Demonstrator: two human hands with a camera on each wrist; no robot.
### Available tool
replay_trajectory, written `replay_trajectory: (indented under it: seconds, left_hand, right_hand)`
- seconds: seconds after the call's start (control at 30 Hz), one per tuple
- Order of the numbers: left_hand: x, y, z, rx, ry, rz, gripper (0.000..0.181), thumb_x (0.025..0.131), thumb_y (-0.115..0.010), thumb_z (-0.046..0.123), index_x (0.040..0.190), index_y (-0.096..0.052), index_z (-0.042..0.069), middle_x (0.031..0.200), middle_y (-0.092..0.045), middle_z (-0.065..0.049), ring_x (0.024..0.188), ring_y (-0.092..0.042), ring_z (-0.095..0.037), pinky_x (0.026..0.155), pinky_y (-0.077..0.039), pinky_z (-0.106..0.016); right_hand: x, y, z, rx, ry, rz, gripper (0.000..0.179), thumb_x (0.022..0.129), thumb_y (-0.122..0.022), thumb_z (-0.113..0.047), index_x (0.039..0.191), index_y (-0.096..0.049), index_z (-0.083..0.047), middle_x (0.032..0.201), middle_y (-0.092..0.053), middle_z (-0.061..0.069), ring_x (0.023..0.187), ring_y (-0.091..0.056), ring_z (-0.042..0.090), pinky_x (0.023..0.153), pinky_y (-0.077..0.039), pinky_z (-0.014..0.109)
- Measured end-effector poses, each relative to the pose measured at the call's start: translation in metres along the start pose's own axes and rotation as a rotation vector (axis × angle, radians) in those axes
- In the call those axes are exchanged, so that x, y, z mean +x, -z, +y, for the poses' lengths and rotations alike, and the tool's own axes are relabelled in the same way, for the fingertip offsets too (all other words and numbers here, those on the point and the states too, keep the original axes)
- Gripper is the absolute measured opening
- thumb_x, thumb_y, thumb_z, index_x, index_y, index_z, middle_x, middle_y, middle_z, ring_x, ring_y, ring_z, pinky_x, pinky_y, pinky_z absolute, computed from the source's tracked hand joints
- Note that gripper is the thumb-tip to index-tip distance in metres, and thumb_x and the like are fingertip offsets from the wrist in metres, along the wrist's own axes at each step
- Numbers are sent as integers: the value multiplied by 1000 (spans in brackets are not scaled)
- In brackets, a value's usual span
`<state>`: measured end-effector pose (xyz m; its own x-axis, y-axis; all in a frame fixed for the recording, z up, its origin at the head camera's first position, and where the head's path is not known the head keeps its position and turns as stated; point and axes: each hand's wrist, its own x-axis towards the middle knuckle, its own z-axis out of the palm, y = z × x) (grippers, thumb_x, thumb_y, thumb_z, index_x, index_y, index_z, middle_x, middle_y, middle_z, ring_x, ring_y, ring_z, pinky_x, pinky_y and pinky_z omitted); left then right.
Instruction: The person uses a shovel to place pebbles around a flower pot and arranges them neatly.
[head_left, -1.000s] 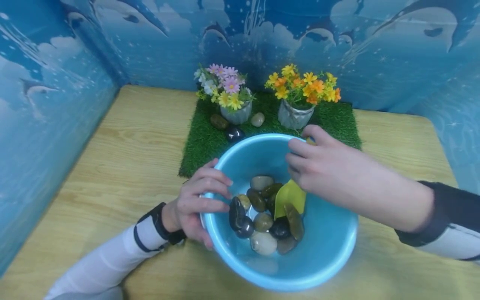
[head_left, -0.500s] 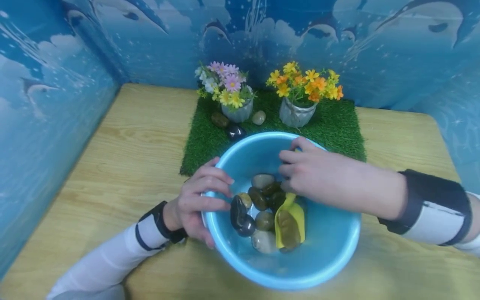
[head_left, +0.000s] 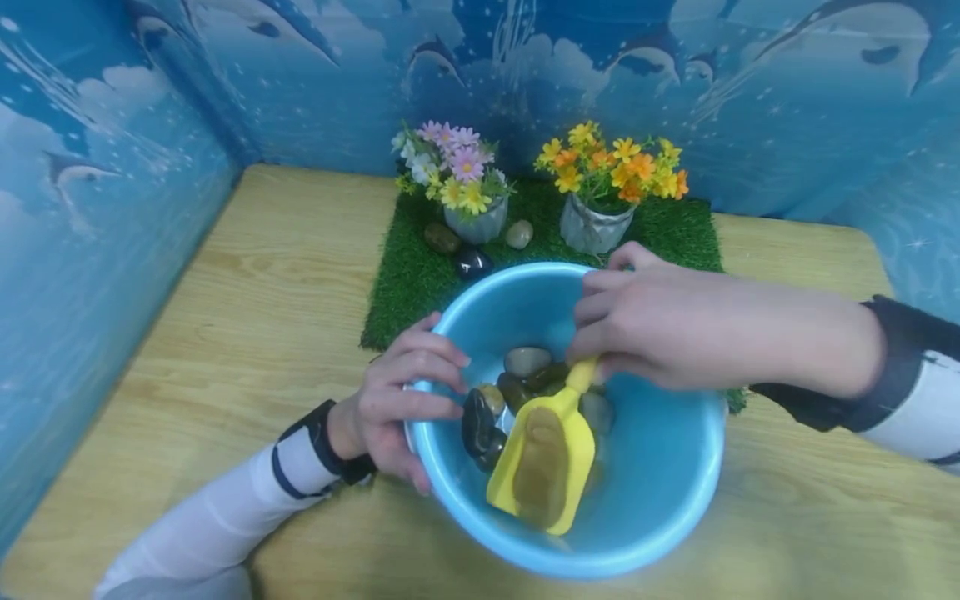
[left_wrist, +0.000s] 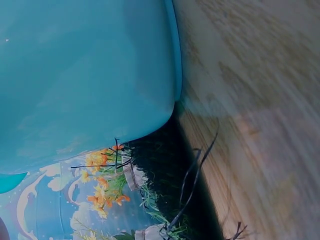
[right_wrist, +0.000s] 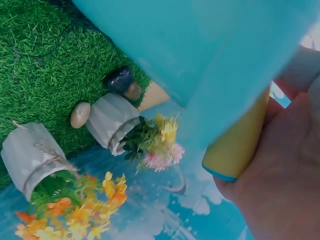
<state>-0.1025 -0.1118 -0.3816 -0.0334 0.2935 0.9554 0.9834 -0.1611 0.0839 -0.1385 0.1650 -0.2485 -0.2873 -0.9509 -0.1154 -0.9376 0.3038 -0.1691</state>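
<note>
My right hand (head_left: 637,321) grips the handle of a yellow toy shovel (head_left: 577,450) inside a light blue bucket (head_left: 660,492). A long brown stone (head_left: 542,467) lies in the shovel's scoop, which points down and to the left. Part of the handle (right_wrist: 240,145) shows in the right wrist view, within the curled fingers. My left hand (head_left: 405,400) holds the bucket's left rim, fingers over the inside and thumb outside. Several grey, black and brown stones (head_left: 528,361) lie at the bucket's bottom, some hidden beneath the shovel. In the left wrist view, the bucket's outer wall (left_wrist: 90,75) fills the upper left.
Behind the bucket is a green grass mat (head_left: 405,292) with pink-and-yellow flowers (head_left: 457,167) and orange flowers (head_left: 615,167) in pots. A black stone (head_left: 474,263), a brown stone (head_left: 442,238) and a pale stone (head_left: 519,234) lie there. The wooden table (head_left: 285,275) meets dolphin-printed curtains (head_left: 337,108).
The shovel has come up under the brown stone and swung left and nearer the camera, the stone in its scoop. My right hand has shifted with it. My left hand stays on the rim.
</note>
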Motion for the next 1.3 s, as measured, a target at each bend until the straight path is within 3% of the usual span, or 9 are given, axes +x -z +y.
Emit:
replay_trajectory:
  seconds: [0.13, 0.3, 0.47, 0.63, 0.83, 1.03, 1.3]
  left_hand:
    - [0, 1, 1, 4, 6, -3, 57, 94, -55, 63, 85, -64, 7, 90, -64, -15, 95, -56, -34, 116, -26, -53]
    - [0, 1, 0, 2, 3, 2, 57, 94, -55, 63, 85, -64, 7, 89, -64, -15, 95, -56, -34, 116, -26, -52]
    - [1, 1, -1, 1, -9, 5, 58, 94, -54, 63, 85, -64, 6, 88, -63, -15, 94, -56, -34, 116, -25, -52]
    - [0, 1, -1, 0, -11, -10, 58, 94, -54, 63, 85, -64, 7, 89, -63, -14, 94, -55, -34, 116, -25, -52]
    - [0, 1, -2, 4, -16, -10, 58, 94, -53, 63, 84, -63, 7, 89, -63, -14, 94, -56, -34, 116, -25, -52]
    - [1, 2, -1, 11, -15, -15, 58, 95, -52, 64, 85, -63, 7, 90, -63, -14, 94, -56, -34, 116, -25, -52]
    - [1, 2, -1, 10, -18, -14, 59, 95, -52, 63, 84, -63, 7, 89, -64, -14, 93, -56, -34, 116, -25, -52]
  right_hand:
    - [-10, 4, 9, 59, 4, 59, 20, 89, -74, -33, 109, -70, -33, 98, -60, -24, 91, -49, 3, 85, -32, 39]
    - [-23, 14, 22, 50, -28, 138, 21, 91, -73, -28, 112, -70, -31, 101, -60, -22, 95, -51, 3, 83, -34, 34]
    - [-30, 21, 36, 22, -170, 216, 23, 90, -75, -18, 112, -71, -22, 100, -65, -15, 93, -55, 9, 82, -40, 39]
    - [-33, 21, 47, -45, -338, 274, 20, 94, -69, -14, 114, -70, -13, 97, -67, 0, 85, -58, 20, 68, -46, 42]
    - [-28, 9, 61, -43, -566, 240, 27, 104, -55, -28, 120, -67, -10, 99, -68, 8, 88, -59, 29, 62, -48, 45]
    - [-17, -21, 77, -30, -665, 228, 25, 105, -53, -30, 105, -67, -10, 76, -59, 4, 67, -54, 24, 49, -40, 37]
    - [-3, -60, 90, 183, -826, 138, 37, 108, -42, -35, 109, -65, -6, 73, -58, 7, 60, -53, 23, 51, -45, 39]
